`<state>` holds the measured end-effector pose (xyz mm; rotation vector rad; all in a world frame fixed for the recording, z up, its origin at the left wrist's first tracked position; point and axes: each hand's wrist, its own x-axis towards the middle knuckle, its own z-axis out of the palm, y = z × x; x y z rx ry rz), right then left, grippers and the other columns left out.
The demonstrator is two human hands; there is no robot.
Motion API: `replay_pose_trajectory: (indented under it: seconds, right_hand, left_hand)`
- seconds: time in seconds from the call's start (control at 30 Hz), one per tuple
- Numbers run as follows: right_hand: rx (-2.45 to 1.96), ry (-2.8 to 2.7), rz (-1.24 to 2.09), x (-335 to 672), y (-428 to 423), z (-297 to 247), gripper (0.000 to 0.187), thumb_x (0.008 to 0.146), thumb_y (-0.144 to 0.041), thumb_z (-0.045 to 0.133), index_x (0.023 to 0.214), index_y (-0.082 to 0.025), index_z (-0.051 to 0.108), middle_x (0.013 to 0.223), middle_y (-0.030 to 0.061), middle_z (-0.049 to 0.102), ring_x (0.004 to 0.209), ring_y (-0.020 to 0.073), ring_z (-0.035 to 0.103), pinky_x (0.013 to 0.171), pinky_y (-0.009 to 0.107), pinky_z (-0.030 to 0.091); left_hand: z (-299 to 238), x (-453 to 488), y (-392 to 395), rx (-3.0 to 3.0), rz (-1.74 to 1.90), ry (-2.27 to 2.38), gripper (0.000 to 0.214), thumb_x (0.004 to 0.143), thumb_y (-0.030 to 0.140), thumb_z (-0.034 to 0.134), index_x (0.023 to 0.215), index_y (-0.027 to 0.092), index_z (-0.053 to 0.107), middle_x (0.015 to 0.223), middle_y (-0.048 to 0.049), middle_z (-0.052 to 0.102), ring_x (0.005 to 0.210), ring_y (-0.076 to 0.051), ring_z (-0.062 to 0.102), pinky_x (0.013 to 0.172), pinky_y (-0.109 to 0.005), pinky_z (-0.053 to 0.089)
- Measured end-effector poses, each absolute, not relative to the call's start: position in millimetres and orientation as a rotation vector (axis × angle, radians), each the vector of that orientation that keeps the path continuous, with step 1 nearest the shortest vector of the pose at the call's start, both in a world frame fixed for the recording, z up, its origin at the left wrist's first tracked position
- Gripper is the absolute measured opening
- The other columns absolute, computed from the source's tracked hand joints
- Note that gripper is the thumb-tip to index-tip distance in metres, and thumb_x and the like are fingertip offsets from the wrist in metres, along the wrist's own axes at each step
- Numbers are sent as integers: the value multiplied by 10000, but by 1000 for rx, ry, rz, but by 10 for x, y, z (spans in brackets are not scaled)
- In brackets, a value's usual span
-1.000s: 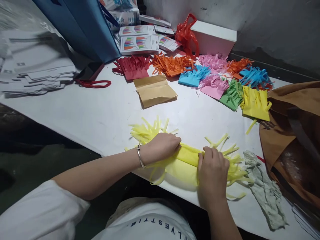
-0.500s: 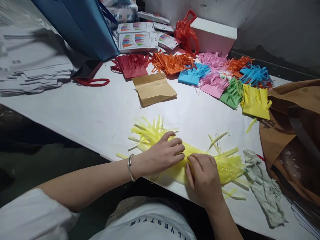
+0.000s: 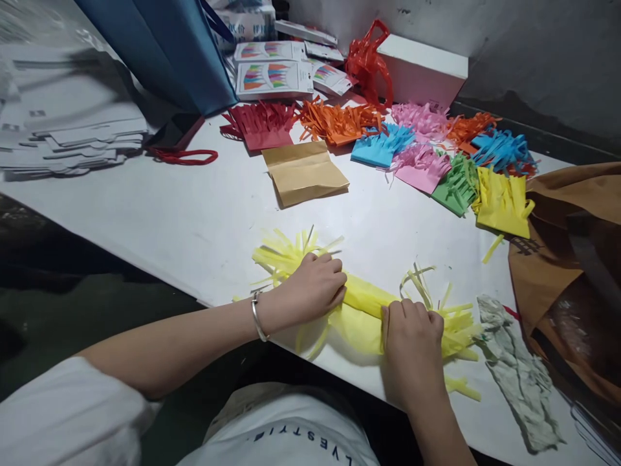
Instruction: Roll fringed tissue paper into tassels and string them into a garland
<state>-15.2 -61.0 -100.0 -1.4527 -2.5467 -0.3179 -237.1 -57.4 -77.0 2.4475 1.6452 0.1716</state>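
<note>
Yellow fringed tissue paper (image 3: pixel 361 330) lies at the table's near edge, its cut strips spreading out at both ends. Its middle is rolled into a narrow band along the far side, while a loose flap hangs toward me. My left hand (image 3: pixel 317 285), with a silver bracelet at the wrist, grips the left part of the band with curled fingers. On the right part, my right hand (image 3: pixel 412 330) is closed around the paper, thumb toward the middle. The fingertips of both hands are partly hidden. A folded tan paper (image 3: pixel 305 173) rests beyond the hands.
Folded fringed papers in several colours, such as a yellow one (image 3: pixel 502 204) and a red one (image 3: pixel 264 126), line the back. A crumpled grey-green cloth (image 3: pixel 521 375) and a brown bag (image 3: pixel 563 259) are at right. White card stacks (image 3: pixel 68 123) and a blue bag (image 3: pixel 165 52) stand left.
My hands have moved apart along the yellow tissue paper, the right one shifting rightward. Both have closed around the paper, and its rolled middle band now shows between them.
</note>
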Motion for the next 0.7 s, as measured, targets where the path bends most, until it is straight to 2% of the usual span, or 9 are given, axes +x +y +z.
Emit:
replay_pose_trajectory:
  seconds: [0.1,0.23,0.33,0.4,0.5,0.6,0.7]
  right_hand:
    - [-1562,-2565,-366,-217,-559,-985,250,965,-217,552,716,-203,551,680,37,592,714,229,519,753,397,275]
    - [-1640,-2578,-298,-218,-556,-956,247,975,-215,541,730,-198,575,707,41,621,742,238,546,781,402,272]
    - [-1606,-2519,-139,-190,-581,-922,275,999,-231,496,738,-198,577,719,37,618,755,229,548,815,401,290]
    - [-1508,-2457,6,-170,-602,-895,236,1008,-273,490,818,-194,605,786,40,637,797,222,559,858,406,305]
    - [-1271,-2425,137,-143,-643,-869,148,1000,-280,512,966,-203,634,889,41,650,865,211,574,916,423,311]
    - [-1036,-2411,35,-97,-706,-881,146,984,-147,507,963,-195,644,823,23,654,830,184,580,924,427,330]
    - [-911,-2393,-150,-20,-783,-928,147,967,-94,526,1028,-152,647,841,49,699,884,201,604,971,451,355]
  left_hand:
    - [-696,-2313,-483,2396,58,1664,278,949,212,504,691,164,596,783,-50,613,762,-198,534,690,-348,308]
    - [-651,-2346,-466,2378,31,1643,256,949,202,488,715,165,585,784,-44,613,754,-192,544,686,-345,303]
    - [-690,-2438,-525,2386,103,1554,125,909,194,544,793,175,586,840,-35,618,796,-197,548,720,-351,321]
    - [-747,-2483,-583,2438,188,1514,42,863,144,573,856,184,587,889,-35,625,854,-210,547,766,-366,333]
    - [-830,-2488,-679,2576,297,1485,105,837,84,556,863,184,573,928,-45,637,905,-224,541,857,-403,337]
    - [-850,-2477,-764,2661,367,1541,140,848,49,511,832,178,561,925,-58,649,899,-225,550,902,-423,337]
    - [-814,-2547,-836,2625,446,1747,190,862,21,459,838,175,568,921,-67,664,892,-231,573,901,-442,343]
